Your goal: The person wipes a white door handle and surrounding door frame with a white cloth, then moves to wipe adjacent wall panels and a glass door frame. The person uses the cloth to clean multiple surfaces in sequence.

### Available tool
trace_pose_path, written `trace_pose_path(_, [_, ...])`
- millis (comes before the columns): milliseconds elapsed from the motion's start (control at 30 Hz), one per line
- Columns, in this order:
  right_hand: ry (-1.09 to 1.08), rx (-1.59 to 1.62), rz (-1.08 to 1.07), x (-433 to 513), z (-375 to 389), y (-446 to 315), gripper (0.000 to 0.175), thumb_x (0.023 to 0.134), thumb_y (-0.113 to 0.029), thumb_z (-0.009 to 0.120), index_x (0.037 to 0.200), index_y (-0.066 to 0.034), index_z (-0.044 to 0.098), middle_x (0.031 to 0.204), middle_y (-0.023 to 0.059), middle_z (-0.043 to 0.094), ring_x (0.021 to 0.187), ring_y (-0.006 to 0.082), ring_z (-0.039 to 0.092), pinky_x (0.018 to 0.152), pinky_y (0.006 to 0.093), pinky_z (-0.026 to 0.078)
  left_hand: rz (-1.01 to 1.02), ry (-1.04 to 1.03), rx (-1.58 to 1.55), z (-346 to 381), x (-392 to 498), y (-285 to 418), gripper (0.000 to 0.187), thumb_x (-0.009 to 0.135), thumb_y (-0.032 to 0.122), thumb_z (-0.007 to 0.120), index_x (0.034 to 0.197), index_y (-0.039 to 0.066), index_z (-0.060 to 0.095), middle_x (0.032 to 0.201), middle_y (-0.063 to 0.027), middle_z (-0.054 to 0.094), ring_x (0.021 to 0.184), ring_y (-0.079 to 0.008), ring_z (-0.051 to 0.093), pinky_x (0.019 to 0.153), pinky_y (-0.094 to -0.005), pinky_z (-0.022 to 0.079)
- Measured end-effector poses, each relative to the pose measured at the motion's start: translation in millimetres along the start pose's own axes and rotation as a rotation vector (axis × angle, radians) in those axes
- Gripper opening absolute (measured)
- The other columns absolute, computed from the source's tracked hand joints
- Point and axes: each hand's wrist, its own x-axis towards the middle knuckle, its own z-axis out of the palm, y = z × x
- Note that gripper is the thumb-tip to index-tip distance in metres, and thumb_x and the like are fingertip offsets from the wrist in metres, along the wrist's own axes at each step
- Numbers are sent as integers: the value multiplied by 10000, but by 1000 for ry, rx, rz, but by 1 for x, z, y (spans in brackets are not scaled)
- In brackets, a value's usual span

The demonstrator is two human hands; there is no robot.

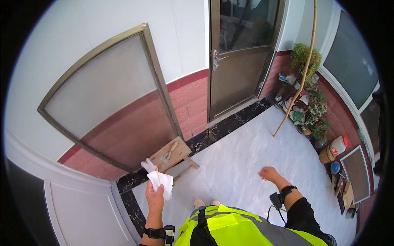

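My left hand (154, 196) grips a folded white cloth or tissue (163, 183) between thumb and fingers. Just beyond it, a second crumpled whitish cloth (149, 166) shows at the near end of a small wooden stool (184, 150). On the stool's top lies a scraper-like tool (169, 152) with a wooden handle. Behind the stool, a large metal-framed screen panel (114, 89) leans against the wall. My right hand (268, 174) is off to the right above the floor, slightly blurred, with fingers curled and nothing visible in it.
A brown metal door (237, 80) with a lever handle stands ahead. A bamboo pole (303, 80) slants down to the grey marbled floor (234, 153). Potted plants (317, 113), a red-lidded plastic jar (339, 145) and a small framed screen (357, 175) line the right wall.
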Motion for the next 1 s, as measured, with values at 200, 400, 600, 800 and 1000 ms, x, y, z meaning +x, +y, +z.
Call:
trace_pose_path(200, [-246,-390,279,-26,26,92,197,851,-259,572,850,-103,693,882,125,703,855,332,674,740,460,545,298,-78,461,-1,63,-31,388,807,7,588,1191,-45,575,1128,-188,607,1067,-331,582,955,-376,440])
trace_pose_path(400, [-200,1,376,-61,52,76,317,839,-402,661,962,-112,699,766,50,708,705,153,682,685,306,558,330,-204,613,23,103,-31,409,786,33,599,1188,-39,574,1106,-234,597,1049,-408,572,919,-431,452])
trace_pose_path(600, [-304,-333,175,-13,51,142,430,872,-506,509,845,-127,711,859,86,720,759,235,684,696,416,521,481,-260,617,84,146,-25,405,796,41,592,1196,-19,588,1147,-241,596,1092,-405,565,961,-425,442])
trace_pose_path(800, [-101,-147,69,68,1,250,353,846,-447,579,871,-117,705,775,82,689,734,255,641,689,408,506,592,-162,552,185,208,41,413,801,17,578,1213,-14,588,1196,-246,587,1088,-397,585,942,-385,468])
trace_pose_path(1000, [-122,41,203,142,-86,299,289,871,-333,608,848,-53,673,673,102,652,572,211,608,547,381,499,825,-99,642,277,259,112,427,808,13,565,1233,-16,559,1198,-233,565,1086,-403,570,933,-402,464])
